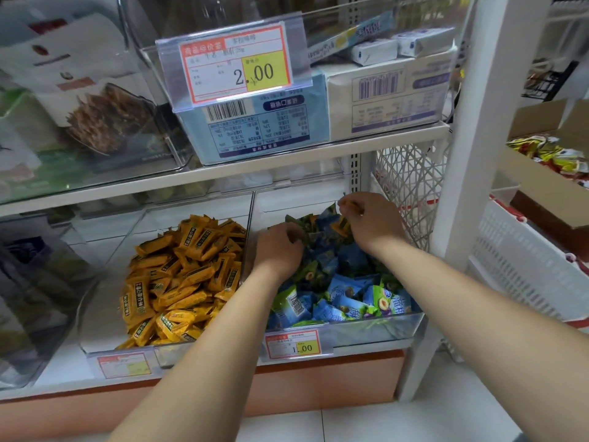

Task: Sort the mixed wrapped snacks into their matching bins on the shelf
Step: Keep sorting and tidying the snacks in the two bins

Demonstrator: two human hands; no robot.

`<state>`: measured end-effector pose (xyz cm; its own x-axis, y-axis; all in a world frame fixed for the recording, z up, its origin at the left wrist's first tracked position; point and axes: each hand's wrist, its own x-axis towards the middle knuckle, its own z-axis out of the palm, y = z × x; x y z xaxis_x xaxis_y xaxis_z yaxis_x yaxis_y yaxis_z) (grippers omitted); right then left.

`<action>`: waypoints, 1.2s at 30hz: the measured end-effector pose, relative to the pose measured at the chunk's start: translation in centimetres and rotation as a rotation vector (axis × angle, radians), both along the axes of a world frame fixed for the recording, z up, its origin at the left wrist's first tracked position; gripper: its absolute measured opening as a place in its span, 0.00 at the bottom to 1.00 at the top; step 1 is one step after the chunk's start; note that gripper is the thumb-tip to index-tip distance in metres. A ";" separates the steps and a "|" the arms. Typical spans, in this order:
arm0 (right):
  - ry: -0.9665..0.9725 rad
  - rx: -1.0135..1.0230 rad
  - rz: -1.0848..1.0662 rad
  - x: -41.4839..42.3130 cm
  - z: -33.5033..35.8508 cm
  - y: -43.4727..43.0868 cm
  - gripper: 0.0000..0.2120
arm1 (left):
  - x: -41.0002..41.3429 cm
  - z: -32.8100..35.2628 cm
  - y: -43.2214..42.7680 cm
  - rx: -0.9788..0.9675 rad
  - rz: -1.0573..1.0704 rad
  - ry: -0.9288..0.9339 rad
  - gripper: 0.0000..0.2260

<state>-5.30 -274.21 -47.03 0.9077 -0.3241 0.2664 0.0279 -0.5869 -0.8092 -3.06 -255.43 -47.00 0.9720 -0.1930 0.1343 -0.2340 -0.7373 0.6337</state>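
Two clear bins sit side by side on the lower shelf. The left bin (pixel 95 314) holds a heap of yellow-orange wrapped snacks (pixel 178 275). The right bin (pixel 411 327) holds blue and green wrapped snacks (pixel 344 298), with an orange-yellow wrapper (pixel 342 225) mixed in at the back. Both my hands are inside the right bin. My left hand (pixel 280 247) is curled down into the blue and green packets and seems to grip some. My right hand (pixel 371 220) is pinched shut at the back of the pile, beside the orange-yellow wrapper; what it holds is hidden.
Price tags (pixel 293 344) hang on the bin fronts. The upper shelf (pixel 287 161) carries clear bins with blue and white boxes behind a large 2.00 tag (pixel 236 67). A white upright post (pixel 468 154) and white baskets (pixel 526 266) stand to the right.
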 end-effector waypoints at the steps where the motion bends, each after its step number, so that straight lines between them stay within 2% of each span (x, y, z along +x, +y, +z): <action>1: 0.001 0.011 0.013 -0.1 0.2 0.0 0.06 | 0.0 -0.2 -0.1 0.035 -0.001 -0.010 0.08; 3: 0.047 -0.002 0.080 -0.3 0.5 0.2 0.06 | 0.0 -0.6 -0.3 0.180 -0.022 0.008 0.06; 7: 0.286 -0.244 0.316 -0.6 0.1 1.3 0.10 | 1.0 -0.4 -0.9 0.531 -0.126 0.216 0.13; 9: 0.377 -0.310 0.323 -0.7 0.0 1.2 0.13 | 1.5 0.4 -0.9 0.617 -0.212 0.309 0.15; 12: 0.395 -0.247 0.252 -0.7 -0.1 0.7 0.14 | 1.9 1.5 -0.9 0.752 -0.327 0.407 0.20; 16: 0.404 -0.253 0.241 -0.7 -0.3 0.6 0.12 | 2.1 1.7 -1.0 0.838 -0.373 0.405 0.24; 18: 0.414 -0.231 0.238 -0.8 -0.3 0.6 0.11 | 2.0 1.4 -0.8 0.780 -0.372 0.368 0.21; 21: 0.385 -0.192 0.219 -1.0 0.1 0.7 0.09 | 2.1 1.0 -0.3 0.576 -0.362 0.313 0.11; 23: 0.328 -0.149 0.186 -1.3 0.4 0.7 0.09 | 2.0 1.3 0.2 0.340 -0.321 0.266 0.05; 25: 0.249 -0.080 0.145 -1.6 0.8 0.7 0.08 | 1.7 2.0 0.4 0.062 -0.255 0.211 0.04; 27: 0.174 0.027 0.117 -1.8 1.2 0.7 0.04 | 1.3 2.6 0.5 -0.133 -0.216 0.180 0.03; 30: 0.150 0.223 0.111 -2.3 1.7 1.0 0.08 | 0.6 3.1 0.7 -0.231 -0.224 0.199 0.00; 32: 0.147 0.313 0.115 -2.6 1.7 1.1 0.11 | 0.4 3.3 0.9 -0.243 -0.212 0.188 0.02; 36: 0.088 0.445 0.201 -3.1 1.8 1.2 0.09 | -0.4 3.4 0.4 -0.314 -0.218 0.179 0.04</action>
<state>-8.39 -272.99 -45.22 0.9768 -0.2052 0.0612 0.0250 -0.1744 -0.9844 -3.49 -255.02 -43.61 0.9262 -0.3732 0.0526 -0.2293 -0.4471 0.8646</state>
